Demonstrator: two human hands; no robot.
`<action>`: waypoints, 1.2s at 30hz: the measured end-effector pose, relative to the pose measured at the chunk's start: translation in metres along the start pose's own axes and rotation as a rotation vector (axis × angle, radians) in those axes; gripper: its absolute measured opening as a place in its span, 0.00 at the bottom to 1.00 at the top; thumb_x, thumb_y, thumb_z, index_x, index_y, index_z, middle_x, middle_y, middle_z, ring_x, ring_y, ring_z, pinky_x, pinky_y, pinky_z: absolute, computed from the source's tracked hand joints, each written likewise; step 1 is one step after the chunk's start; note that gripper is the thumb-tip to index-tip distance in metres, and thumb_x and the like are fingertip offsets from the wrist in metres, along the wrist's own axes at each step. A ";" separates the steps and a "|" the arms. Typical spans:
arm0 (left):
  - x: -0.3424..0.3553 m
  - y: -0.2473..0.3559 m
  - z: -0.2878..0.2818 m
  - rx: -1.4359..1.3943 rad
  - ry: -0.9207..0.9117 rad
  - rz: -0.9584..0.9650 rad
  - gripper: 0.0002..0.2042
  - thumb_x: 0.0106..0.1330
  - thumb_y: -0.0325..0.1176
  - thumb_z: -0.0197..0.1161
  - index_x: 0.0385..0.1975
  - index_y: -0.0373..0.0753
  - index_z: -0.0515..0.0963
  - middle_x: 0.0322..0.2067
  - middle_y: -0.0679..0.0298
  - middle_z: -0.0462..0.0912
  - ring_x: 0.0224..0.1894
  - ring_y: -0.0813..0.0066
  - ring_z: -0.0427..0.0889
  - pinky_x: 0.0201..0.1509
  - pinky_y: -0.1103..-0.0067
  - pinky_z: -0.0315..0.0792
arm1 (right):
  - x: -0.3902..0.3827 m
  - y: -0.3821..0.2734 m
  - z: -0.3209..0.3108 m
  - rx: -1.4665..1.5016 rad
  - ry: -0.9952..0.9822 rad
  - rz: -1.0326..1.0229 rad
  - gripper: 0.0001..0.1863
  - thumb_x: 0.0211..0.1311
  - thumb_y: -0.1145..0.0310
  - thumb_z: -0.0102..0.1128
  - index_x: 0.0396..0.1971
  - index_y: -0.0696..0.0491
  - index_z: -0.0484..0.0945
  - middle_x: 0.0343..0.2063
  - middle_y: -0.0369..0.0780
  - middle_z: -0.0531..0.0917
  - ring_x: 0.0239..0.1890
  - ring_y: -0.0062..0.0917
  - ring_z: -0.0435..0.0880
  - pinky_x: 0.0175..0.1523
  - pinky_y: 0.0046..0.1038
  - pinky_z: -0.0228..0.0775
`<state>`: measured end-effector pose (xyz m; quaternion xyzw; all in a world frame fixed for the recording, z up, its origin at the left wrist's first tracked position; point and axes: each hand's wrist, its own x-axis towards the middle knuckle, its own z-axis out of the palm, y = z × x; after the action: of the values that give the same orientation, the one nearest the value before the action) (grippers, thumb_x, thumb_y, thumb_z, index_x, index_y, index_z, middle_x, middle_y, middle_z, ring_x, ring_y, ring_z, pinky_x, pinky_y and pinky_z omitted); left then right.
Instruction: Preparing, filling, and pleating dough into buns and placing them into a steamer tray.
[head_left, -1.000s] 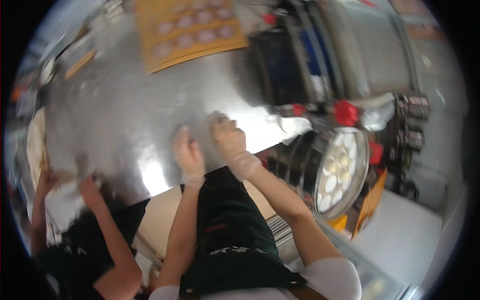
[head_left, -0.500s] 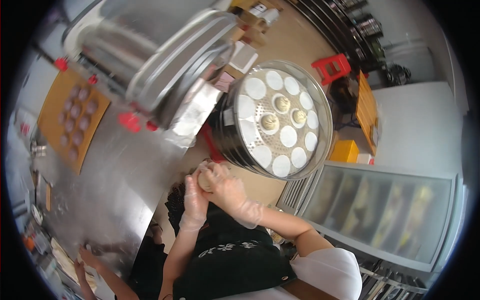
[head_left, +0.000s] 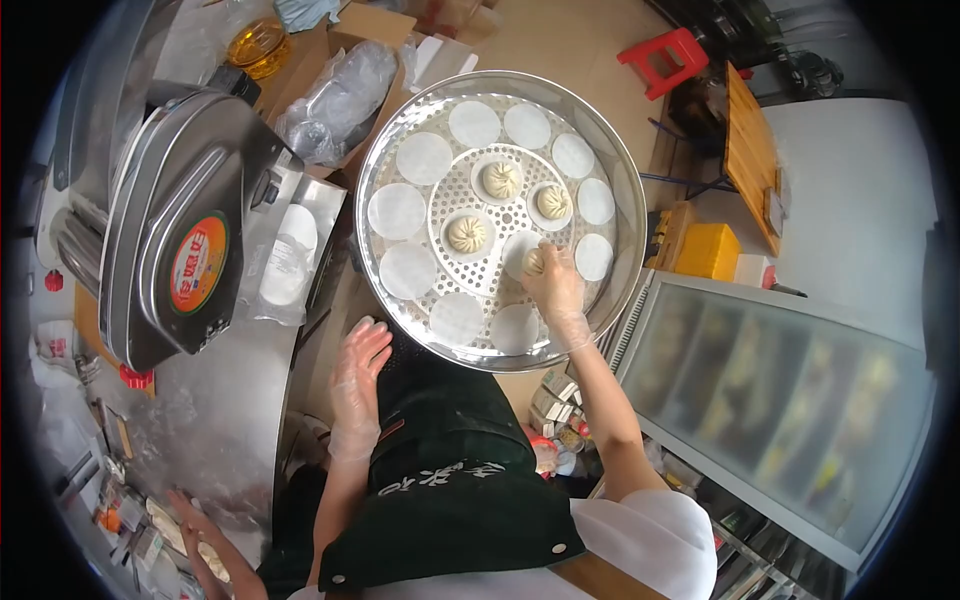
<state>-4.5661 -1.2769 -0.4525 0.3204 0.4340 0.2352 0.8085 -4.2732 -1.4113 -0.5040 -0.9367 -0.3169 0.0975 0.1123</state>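
Note:
My gloved right hand point(head_left: 554, 292) has its fingers closed round a pleated white bun point(head_left: 533, 260), touching or just over a paper round at the lower right of a perforated metal steamer's centre point(head_left: 485, 270). Three other pleated buns point(head_left: 500, 180) sit on paper rounds there, with several bare rounds point(head_left: 423, 157) circling them. My gloved left hand point(head_left: 360, 378) is outside the steamer's lower-left rim, fingers apart and holding nothing.
A metal machine point(head_left: 155, 230) stands left on the steel table point(head_left: 220, 420). A co-worker's hands point(head_left: 185, 515) are at lower left. A glass-lidded chest freezer point(head_left: 770, 400), yellow box point(head_left: 707, 250) and red stool point(head_left: 661, 62) are right. Cardboard boxes point(head_left: 355, 25) lie beyond.
The view has turned from the steel table to the steamer. My hands, together round the bun half a second ago, have separated: the right carried it into the steamer, the left let go.

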 end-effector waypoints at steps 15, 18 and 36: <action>-0.046 0.001 -0.055 -0.025 0.452 0.039 0.27 0.74 0.50 0.45 0.61 0.34 0.67 0.55 0.53 0.74 0.58 0.60 0.72 0.65 0.67 0.63 | 0.013 0.085 -0.047 0.216 0.053 0.171 0.40 0.49 0.65 0.75 0.62 0.60 0.66 0.56 0.53 0.74 0.58 0.42 0.75 0.62 0.36 0.67; -0.072 -0.002 -0.091 -0.091 0.571 0.055 0.26 0.75 0.49 0.44 0.61 0.34 0.67 0.55 0.54 0.75 0.58 0.61 0.73 0.64 0.69 0.64 | 0.007 0.058 -0.077 0.308 0.088 0.268 0.30 0.53 0.72 0.71 0.57 0.59 0.72 0.51 0.49 0.79 0.52 0.35 0.80 0.56 0.31 0.72; -0.301 0.060 -0.330 -0.376 0.544 0.190 0.16 0.70 0.36 0.59 0.55 0.40 0.76 0.48 0.66 0.82 0.51 0.79 0.78 0.57 0.82 0.67 | -0.315 -0.417 -0.014 0.254 -0.781 -1.137 0.38 0.53 0.65 0.70 0.64 0.55 0.64 0.50 0.44 0.80 0.53 0.40 0.78 0.53 0.36 0.73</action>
<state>-5.0075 -1.3304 -0.3814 0.1303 0.5511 0.4622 0.6824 -4.7542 -1.2844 -0.3424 -0.5015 -0.7611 0.3895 0.1323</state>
